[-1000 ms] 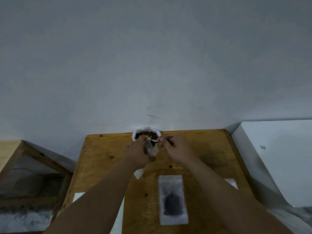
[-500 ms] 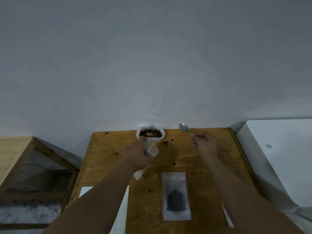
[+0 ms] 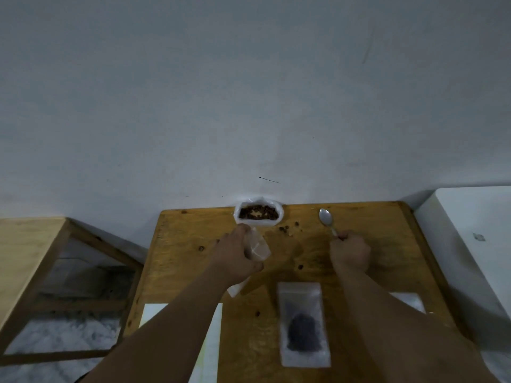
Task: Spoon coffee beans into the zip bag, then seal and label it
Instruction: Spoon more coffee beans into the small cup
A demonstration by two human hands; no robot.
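Left hand (image 3: 237, 255) fingers curled round a small clear zip bag (image 3: 258, 246), gripping it upright-ish over the wooden table (image 3: 188, 244). Bag mouth sits at the fingertips; the bottom corner pokes out below the heel of the hand. Can't tell if it has beans in it.

Right hand (image 3: 349, 251) fingers closed on the handle of a metal spoon (image 3: 326, 218). Spoon bowl points away from the fingers toward the wall and looks empty; can't tell if it touches the table.

White bag of coffee beans (image 3: 258, 212) is just beyond the left fingertips, at the table's far edge. Loose beans (image 3: 289, 229) are scattered between the two hands' fingertips. A filled flat bag (image 3: 302, 324) lies near the wrists, between the forearms. White sheet (image 3: 154, 313) under the left forearm.
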